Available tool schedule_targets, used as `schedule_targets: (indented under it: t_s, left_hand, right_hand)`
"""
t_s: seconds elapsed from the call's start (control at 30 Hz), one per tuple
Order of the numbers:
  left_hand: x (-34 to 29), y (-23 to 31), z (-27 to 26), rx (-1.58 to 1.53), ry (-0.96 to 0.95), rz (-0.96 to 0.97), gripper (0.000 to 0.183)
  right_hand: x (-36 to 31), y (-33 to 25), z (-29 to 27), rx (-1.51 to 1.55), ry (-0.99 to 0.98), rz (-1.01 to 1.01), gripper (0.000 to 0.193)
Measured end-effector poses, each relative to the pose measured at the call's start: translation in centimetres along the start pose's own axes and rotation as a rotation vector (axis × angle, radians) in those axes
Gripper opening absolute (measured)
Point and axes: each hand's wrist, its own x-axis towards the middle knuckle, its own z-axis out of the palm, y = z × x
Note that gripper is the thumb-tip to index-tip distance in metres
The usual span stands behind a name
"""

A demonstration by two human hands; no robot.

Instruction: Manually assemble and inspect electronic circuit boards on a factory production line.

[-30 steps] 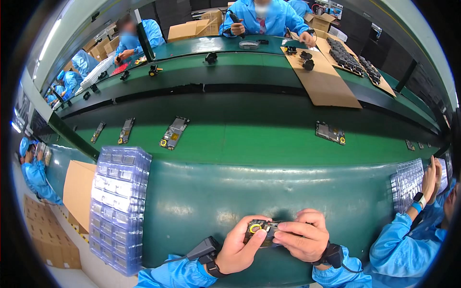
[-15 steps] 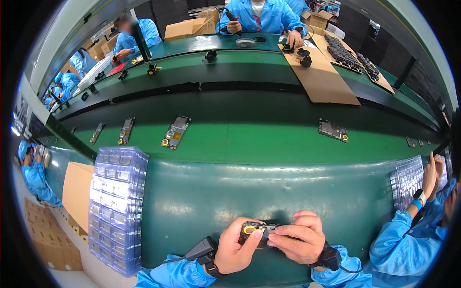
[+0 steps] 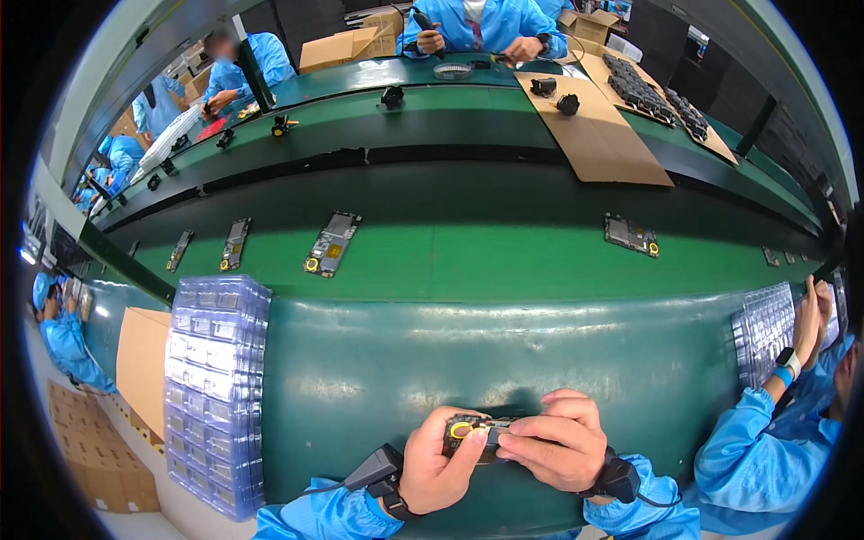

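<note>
Close to the near edge of the bench, my left hand (image 3: 438, 461) grips a small circuit board (image 3: 462, 431) with a yellow ring at its left end. The left thumb presses on the board beside the ring. My right hand (image 3: 560, 443) is closed, its thumb and fingers pinching at the board's right end. Those fingers cover much of that end, so any small part between them cannot be made out. Both wrists carry black strapped devices with cables.
Left of my hands stands a stack of clear plastic trays (image 3: 216, 396) beside a cardboard box (image 3: 144, 369). Beyond the bench runs a green belt (image 3: 486, 261) with similar boards (image 3: 332, 244) on it. A co-worker's arm (image 3: 765, 432) is close on the right; another person (image 3: 477, 31) sits opposite.
The view has shifted slightly. My hands keep nearly the same hold on the board. The person opposite has moved a hand off the cardboard sheet, where fewer black parts now show.
</note>
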Motion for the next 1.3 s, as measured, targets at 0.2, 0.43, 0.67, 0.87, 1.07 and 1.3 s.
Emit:
schedule_targets:
  t_s: [0.2,0.43,0.67,0.87,1.07,1.3]
  left_hand:
    - [-0.1,0.3,0.0,0.028,0.023,-0.01,0.017]
    - [0.1,0.5,0.1,0.088,0.026,0.042,0.016]
    - [0.6,0.7,-0.4,0.249,-0.016,0.125,0.017]
    - [1.0,0.5,-0.6,0.295,-0.02,0.183,0.016]
    - [0.9,0.8,-0.6,0.306,-0.051,0.109,0.015]
    - [1.1,0.4,-0.5,0.306,-0.029,0.109,0.016]
  right_hand:
    - [-0.1,0.1,0.2,0.011,0.01,-0.013,0.035]
    - [0.0,0.3,0.3,0.033,0.021,-0.016,0.035]
    - [0.3,0.3,-0.2,0.299,0.051,0.267,0.03]
    - [0.7,1.1,-0.4,0.659,-0.186,0.531,0.021]
    - [0.7,1.1,-0.7,0.64,-0.216,0.542,0.015]
    - [0.5,0.6,-0.6,0.566,-0.19,0.536,0.015]
